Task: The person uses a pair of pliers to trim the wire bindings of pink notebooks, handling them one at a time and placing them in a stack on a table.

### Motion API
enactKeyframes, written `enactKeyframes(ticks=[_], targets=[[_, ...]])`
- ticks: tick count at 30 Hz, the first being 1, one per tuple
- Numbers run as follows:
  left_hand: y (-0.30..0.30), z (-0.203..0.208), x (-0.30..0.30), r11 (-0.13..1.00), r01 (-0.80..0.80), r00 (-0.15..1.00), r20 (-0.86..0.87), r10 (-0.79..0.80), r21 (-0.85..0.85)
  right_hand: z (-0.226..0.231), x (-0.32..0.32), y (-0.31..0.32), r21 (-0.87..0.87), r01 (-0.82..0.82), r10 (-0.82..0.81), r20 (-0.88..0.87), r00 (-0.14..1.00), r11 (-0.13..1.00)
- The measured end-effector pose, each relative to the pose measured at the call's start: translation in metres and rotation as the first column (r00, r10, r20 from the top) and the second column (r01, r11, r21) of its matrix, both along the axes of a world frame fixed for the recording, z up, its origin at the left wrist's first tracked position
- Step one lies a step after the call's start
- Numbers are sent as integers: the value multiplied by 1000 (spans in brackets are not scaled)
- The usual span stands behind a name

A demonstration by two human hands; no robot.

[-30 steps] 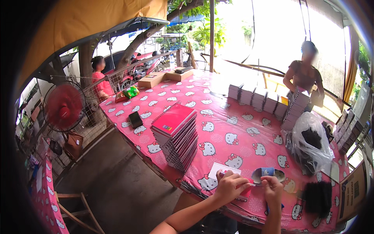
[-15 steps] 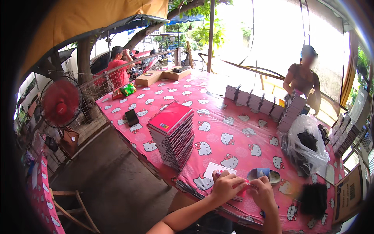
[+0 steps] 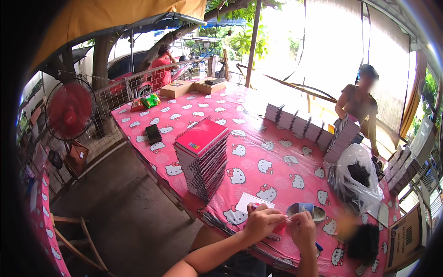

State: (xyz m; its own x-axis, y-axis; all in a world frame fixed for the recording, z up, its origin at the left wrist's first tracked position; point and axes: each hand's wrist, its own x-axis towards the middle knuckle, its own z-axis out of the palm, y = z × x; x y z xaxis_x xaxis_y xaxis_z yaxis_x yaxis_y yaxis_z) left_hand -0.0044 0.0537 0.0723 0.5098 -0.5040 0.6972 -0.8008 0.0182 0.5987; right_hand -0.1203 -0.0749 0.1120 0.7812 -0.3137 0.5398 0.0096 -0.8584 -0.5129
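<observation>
At the near edge of the table, my left hand is closed over a small red notebook, fingers stretching toward its right end. There the fingertips of my right hand are pinched together, almost touching those of the left. What the right fingertips hold is too small to make out. Just beyond the left hand lies a white sheet with a punched edge. A blue patterned round container sits behind the right hand. Left of my hands stands a tall stack of red spiral notebooks.
Black binding coils lie right of my hands, by a cardboard box. Behind them is a clear plastic bag with black contents. Notebook stacks line the far right, where a co-worker stands. A phone lies left.
The view has shifted slightly. My hands stay together at the notebook, the right fingers drawn closer to the left. The co-worker's arm now reaches down beside the plastic bag; the person in red has risen.
</observation>
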Motion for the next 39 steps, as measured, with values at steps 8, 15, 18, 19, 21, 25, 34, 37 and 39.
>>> enactKeyframes(ticks=[8,15,18,19,21,25,34,37,39], targets=[[-2,2,4,1000,5,1000,22,-5,6,2,5,-1,58,37,-35,-28,999,998],[-1,6,4,999,35,999,2,-35,-11,8,5,-1,47,-9,12,-61,998,999],[1,5,2,999,37,999,-20,-37,-3,16,4,6,40,26,-23,-82,996,999],[0,5,2,999,43,999,-28,-43,-4,18,4,9,35,53,-50,-78,996,998],[0,6,-1,1000,-9,997,-81,11,20,13,8,10,-8,86,-87,-60,994,996],[6,4,3,998,-26,999,-26,28,59,11,11,7,-108,117,-136,-192,972,987],[-2,7,4,985,17,997,65,-29,170,-77,-33,-183,-273,112,-171,-204,964,956],[2,5,4,978,25,998,44,-35,209,-69,-18,-170,-125,228,-250,-212,945,966],[6,7,1,969,29,1000,-11,-28,247,-55,-10,-160,-111,294,-308,-148,940,949]])
